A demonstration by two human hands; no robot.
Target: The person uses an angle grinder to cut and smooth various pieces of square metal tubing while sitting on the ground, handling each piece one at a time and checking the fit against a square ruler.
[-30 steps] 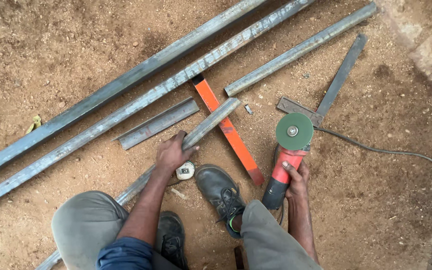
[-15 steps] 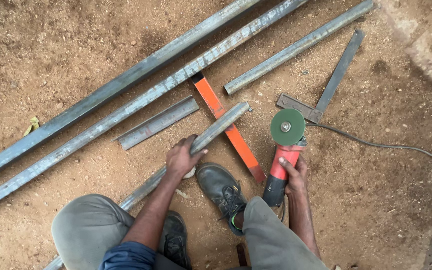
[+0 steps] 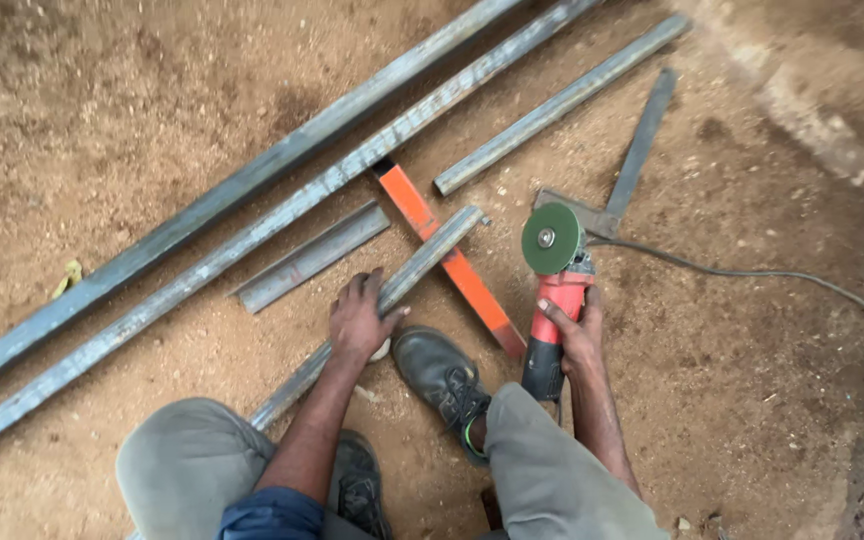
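Left hand (image 3: 360, 322) is flat on a short steel angle bar (image 3: 422, 262), palm down, fingers spread across it and pressing, not wrapped around it. That bar lies on the dirt floor (image 3: 152, 120) and runs diagonally from between the person's knees up to its cut end, which sits just over an orange bar (image 3: 449, 260). The lower stretch of the steel bar disappears behind the forearm and the grey trouser leg (image 3: 192, 465).

Right hand (image 3: 580, 335) is closed tight around the red body of an angle grinder (image 3: 552, 300); the green disc (image 3: 551, 238) faces up at the camera, clear of the bar, just to its right. The grinder's black tail end is tucked behind the right knee. Its cable (image 3: 752, 275) trails off to the right edge.

A black work shoe (image 3: 442, 380) is planted between the two hands, beside the bar; whether it touches the bar is hard to tell.

Behind the disc lies a steel try square (image 3: 632, 165), its corner partly hidden. Further out, a loose short angle piece (image 3: 312, 257) and three long steel sections (image 3: 252, 235), all cut off by the frame edges.
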